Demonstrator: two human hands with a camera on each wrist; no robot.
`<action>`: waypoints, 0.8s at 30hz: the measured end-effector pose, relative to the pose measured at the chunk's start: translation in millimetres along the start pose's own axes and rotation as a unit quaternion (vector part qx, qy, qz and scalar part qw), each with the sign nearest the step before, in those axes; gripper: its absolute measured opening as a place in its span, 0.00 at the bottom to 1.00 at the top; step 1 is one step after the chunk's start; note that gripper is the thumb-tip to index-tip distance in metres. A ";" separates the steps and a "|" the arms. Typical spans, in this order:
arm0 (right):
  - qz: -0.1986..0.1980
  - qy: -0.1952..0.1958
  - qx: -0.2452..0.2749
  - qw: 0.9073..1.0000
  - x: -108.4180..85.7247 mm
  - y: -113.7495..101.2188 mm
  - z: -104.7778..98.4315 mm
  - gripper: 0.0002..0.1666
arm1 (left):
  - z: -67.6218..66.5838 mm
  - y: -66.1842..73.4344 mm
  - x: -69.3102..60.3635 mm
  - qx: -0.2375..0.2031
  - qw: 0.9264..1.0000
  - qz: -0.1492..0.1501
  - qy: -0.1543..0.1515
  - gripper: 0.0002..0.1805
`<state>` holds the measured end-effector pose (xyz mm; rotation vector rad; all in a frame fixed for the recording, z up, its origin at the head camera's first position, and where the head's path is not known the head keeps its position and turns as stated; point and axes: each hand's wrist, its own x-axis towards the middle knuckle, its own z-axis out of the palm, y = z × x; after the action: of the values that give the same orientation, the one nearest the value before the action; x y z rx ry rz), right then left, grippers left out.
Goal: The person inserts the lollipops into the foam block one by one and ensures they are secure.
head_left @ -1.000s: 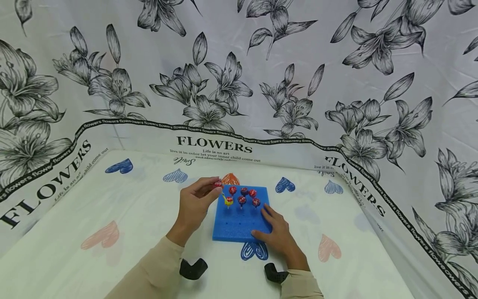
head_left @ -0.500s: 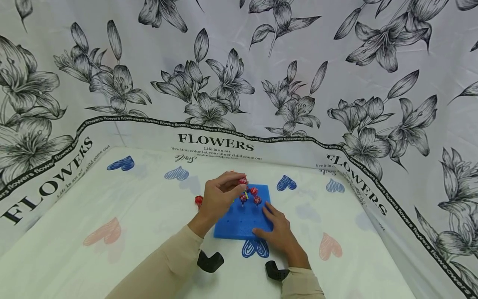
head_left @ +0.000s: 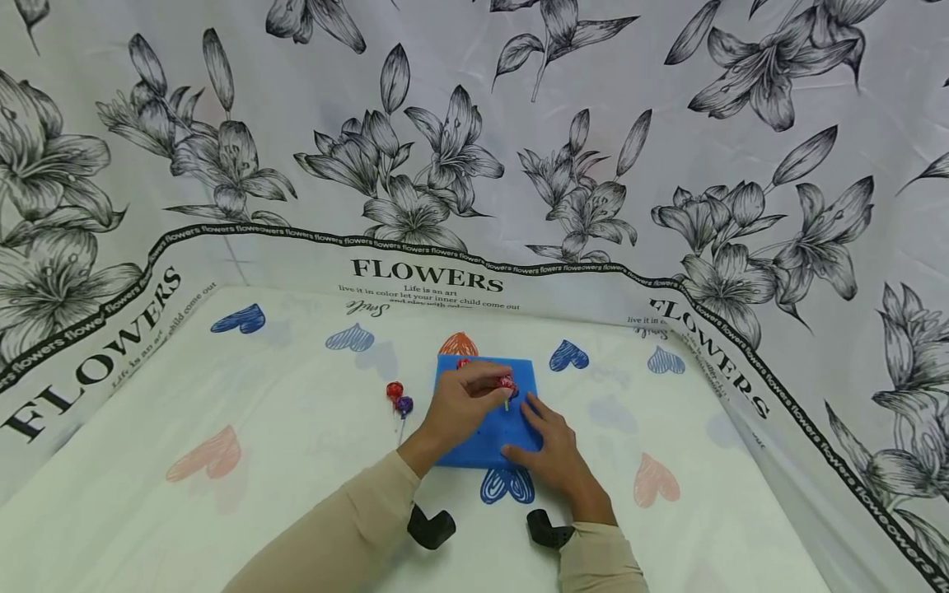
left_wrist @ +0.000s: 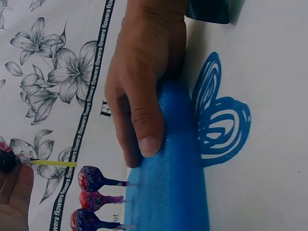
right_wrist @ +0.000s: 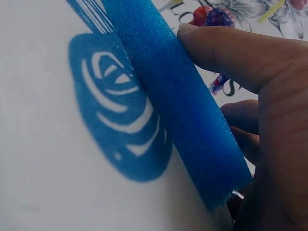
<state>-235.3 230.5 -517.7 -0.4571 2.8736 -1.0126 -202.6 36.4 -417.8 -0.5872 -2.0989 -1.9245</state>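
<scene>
My left hand (head_left: 458, 408) pinches a dark red-wrapped lollipop (left_wrist: 8, 160) between thumb and fingers. Its yellow stick (left_wrist: 53, 163) points down, clear of the board in the left wrist view. Beneath is a blue foam board (head_left: 474, 449), with several lollipops stuck upright in it, such as a purple-wrapped lollipop (left_wrist: 91, 178); my left hand hides most of them in the head view. My right hand (head_left: 552, 449) rests on the board's right side, its fingers along the edge and its thumb (right_wrist: 216, 45) on the top.
A red lollipop (head_left: 395, 389) and a purple lollipop (head_left: 404, 404) show left of the board. Black angled mounts (head_left: 432, 527) sit at both wrists. White cloth with printed hearts (head_left: 656, 480) covers the table, and a flower-print curtain (head_left: 445, 156) stands behind.
My left hand has moved right across the board, carrying the yellow-stick lollipop. Red and purple lollipops left of the board have come into view from behind it. My right hand stays put.
</scene>
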 end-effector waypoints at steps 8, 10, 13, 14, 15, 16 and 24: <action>0.004 0.001 0.006 1.000 -0.9 -1.2 -0.5 0.53 | 10.0 -49.2 -4.6 0.025 1.000 -0.006 -0.008 0.16; 0.009 -0.001 0.005 1.000 -1.2 -1.5 -0.8 0.53 | 10.8 -53.9 -6.1 0.027 1.000 -0.010 -0.012 0.16; 0.008 0.000 0.005 1.000 -1.0 -1.7 -1.3 0.52 | 11.7 -58.2 -7.7 0.032 0.999 -0.017 -0.015 0.16; 0.006 -0.001 0.005 1.000 -0.9 -1.6 -1.4 0.52 | 11.9 -59.2 -8.5 0.035 0.999 -0.018 -0.016 0.16; 0.004 -0.001 0.007 1.000 -1.0 -1.6 -1.6 0.52 | 12.0 -60.1 -9.3 0.038 0.999 -0.020 -0.017 0.16; 0.001 -0.002 0.009 1.000 -0.9 -1.6 -1.7 0.52 | 12.2 -61.0 -10.2 0.042 0.999 -0.024 -0.018 0.16; -0.011 -0.001 0.007 1.000 -0.7 -2.3 -1.9 0.52 | 14.3 -68.0 -13.8 0.040 0.999 -0.021 -0.024 0.16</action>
<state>-234.3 230.1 -514.8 -0.4909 2.8648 -1.0335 -218.9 44.9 -486.2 -0.5834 -2.2239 -1.8554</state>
